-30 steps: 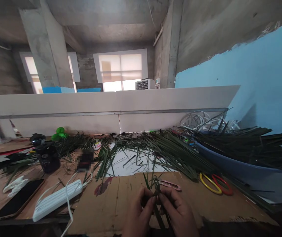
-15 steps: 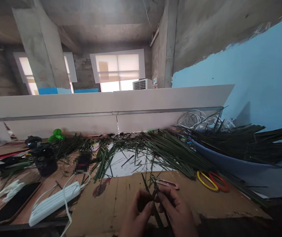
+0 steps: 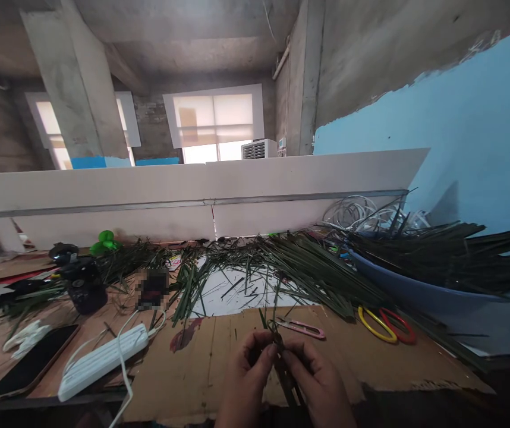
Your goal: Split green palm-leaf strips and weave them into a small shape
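Note:
Both hands meet over the front of a brown cardboard sheet (image 3: 237, 392), pinching green leaf strips (image 3: 284, 380) between them. My left hand (image 3: 250, 368) is closed, its thumb and forefinger on the strips near their crossing. My right hand (image 3: 312, 374) is closed as well, thumb and fingertips against the same strips from the other side. Thin ends stick up above the fingertips, and longer ends hang down between the palms. Just beyond the right fingers lie small pink-handled snips (image 3: 304, 329). Part of the strips is hidden by my fingers.
Scissors with yellow and red handles (image 3: 386, 326) lie right on the cardboard. Behind are a long leaf bundle (image 3: 312, 273) and a blue basin (image 3: 406, 291) heaped with leaves. Left are a white power strip (image 3: 103, 362), a phone (image 3: 32, 362) and a black bottle (image 3: 85, 285).
My left fingertips have moved up the strips, closer to my right fingertips. The left strip's raised tip now stands more upright. The whole view has shifted slightly.

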Available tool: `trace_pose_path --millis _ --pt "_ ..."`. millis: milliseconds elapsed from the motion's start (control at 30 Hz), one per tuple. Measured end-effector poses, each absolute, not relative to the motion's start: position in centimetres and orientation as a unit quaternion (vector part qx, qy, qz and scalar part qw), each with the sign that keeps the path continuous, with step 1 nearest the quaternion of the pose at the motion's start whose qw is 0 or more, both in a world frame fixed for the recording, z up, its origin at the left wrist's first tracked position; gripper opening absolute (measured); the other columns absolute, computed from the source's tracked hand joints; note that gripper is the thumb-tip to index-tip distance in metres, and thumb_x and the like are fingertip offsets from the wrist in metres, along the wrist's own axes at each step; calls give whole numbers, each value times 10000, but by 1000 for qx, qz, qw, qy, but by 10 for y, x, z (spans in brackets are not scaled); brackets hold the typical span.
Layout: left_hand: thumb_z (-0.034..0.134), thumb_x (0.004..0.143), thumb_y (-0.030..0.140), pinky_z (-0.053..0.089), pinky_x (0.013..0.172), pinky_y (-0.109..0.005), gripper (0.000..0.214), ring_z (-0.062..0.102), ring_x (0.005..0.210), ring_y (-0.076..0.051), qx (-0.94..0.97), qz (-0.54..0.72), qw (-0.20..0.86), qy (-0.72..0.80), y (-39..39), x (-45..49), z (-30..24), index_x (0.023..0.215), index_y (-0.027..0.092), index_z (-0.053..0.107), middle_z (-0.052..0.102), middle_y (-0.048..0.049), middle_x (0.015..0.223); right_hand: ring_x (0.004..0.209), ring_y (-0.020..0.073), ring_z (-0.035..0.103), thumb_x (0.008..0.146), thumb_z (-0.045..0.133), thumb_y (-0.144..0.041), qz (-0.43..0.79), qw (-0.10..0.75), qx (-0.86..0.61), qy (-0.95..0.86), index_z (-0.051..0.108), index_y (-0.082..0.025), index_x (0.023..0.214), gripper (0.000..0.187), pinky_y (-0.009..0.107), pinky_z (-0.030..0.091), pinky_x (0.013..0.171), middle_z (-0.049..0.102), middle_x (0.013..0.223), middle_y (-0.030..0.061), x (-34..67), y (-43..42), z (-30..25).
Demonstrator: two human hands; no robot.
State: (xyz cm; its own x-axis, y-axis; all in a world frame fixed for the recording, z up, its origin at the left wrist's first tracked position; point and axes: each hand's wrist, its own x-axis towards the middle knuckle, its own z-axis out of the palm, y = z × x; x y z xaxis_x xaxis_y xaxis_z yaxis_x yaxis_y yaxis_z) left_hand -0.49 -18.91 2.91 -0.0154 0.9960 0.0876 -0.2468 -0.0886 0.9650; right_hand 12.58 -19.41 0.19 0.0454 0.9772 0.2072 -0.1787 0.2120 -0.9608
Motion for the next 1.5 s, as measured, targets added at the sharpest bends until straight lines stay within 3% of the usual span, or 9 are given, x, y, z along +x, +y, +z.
trace_pose_path --millis 167,400,533,633,767,1067,1267,1500 --pt "862 604 523 506 777 -326 444 657 851 -238 448 573 553 405 -187 -6 25 883 188 775 767 -74 862 621 180 594 772 737 -563 505 600 -394 -479 727 -185 857 388 279 490 603 698 726 42 126 -193 3" --pt "828 656 508 500 801 -327 373 645 843 -234 475 593 526 382 -184 -6 15 822 179 773 746 -66 830 578 155 553 744 769 -553 492 648 -393 -428 724 -189 826 376 250 456 544 673 686 18 119 -196 4" --pt "798 695 503 489 826 -327 347 634 880 -240 487 591 510 393 -188 -7 19 829 184 763 731 -59 852 593 162 570 753 761 -557 505 618 -394 -455 723 -186 847 384 255 468 561 673 689 17 121 -197 5" --pt "767 733 496 484 791 -312 341 615 842 -221 500 583 506 393 -189 -8 22 874 186 749 710 -46 850 582 154 557 754 761 -548 503 618 -395 -456 723 -189 828 369 250 461 558 661 673 6 122 -198 7" --pt "801 688 483 461 683 -286 342 560 715 -190 512 582 484 406 -188 -7 23 798 170 715 652 -20 731 597 164 566 719 782 -561 501 626 -395 -448 723 -188 775 381 249 460 549 655 662 12 119 -200 10" --pt "814 664 547 456 626 -263 405 552 644 -161 483 602 513 375 -187 -5 20 724 164 697 621 0 654 539 138 537 692 808 -560 538 619 -381 -427 715 -175 773 404 239 450 510 652 640 12 117 -201 11" --pt "839 639 536 489 672 -276 419 598 684 -172 464 594 539 376 -189 -3 14 800 164 733 680 -17 701 570 144 552 704 811 -548 555 612 -356 -436 716 -173 795 397 235 457 514 652 668 14 121 -194 3" --pt "792 719 528 490 673 -271 387 610 689 -178 488 585 541 356 -186 -3 2 880 180 738 679 -15 695 532 136 538 687 822 -550 548 630 -365 -411 718 -173 776 402 237 449 503 654 656 12 117 -195 2"
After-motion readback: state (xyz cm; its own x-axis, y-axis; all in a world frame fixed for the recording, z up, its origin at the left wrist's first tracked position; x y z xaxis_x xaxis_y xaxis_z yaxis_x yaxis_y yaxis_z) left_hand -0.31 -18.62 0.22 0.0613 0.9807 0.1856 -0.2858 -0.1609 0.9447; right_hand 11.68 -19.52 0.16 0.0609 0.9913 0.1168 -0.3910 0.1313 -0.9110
